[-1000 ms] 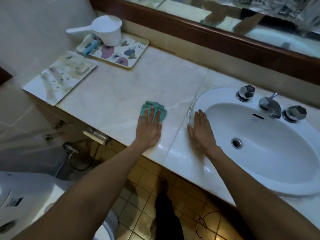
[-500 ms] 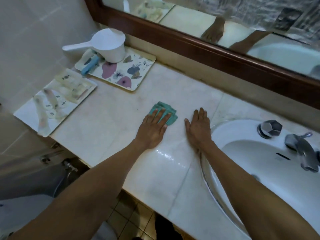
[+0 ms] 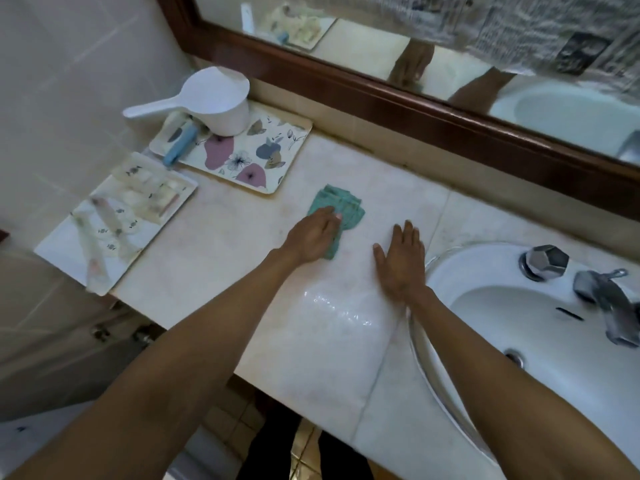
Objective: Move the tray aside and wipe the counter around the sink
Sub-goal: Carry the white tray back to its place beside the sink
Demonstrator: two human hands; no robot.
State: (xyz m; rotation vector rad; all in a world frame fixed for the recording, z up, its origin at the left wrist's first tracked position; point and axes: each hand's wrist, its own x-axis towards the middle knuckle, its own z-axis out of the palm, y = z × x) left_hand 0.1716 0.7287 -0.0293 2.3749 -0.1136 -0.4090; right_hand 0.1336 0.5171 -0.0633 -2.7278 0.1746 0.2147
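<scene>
Our left hand (image 3: pixel 313 237) presses flat on a green cloth (image 3: pixel 341 209) in the middle of the counter (image 3: pixel 214 258), fingers spread over its near half while the far folds stick out beyond the fingertips. Our right hand (image 3: pixel 401 259) lies palm down and empty on the bare stone just beside the left rim of the sink (image 3: pixel 485 271), fingers straight and close together. Between our forearms, toward the front edge, we see a wet sheen on the marble. A flowered tray (image 3: pixel 263 157) sits at the back left corner against the wall under the mirror frame (image 3: pixel 398 105), carrying a white scoop (image 3: pixel 221 102) and a blue tube (image 3: pixel 180 143). A second, paler tray (image 3: pixel 114 223) rests on the left edge of the counter, partly overhanging it, with a few clear packets on it. Behind the basin stand the tap (image 3: pixel 609 296) and a faceted knob (image 3: pixel 545 261).
</scene>
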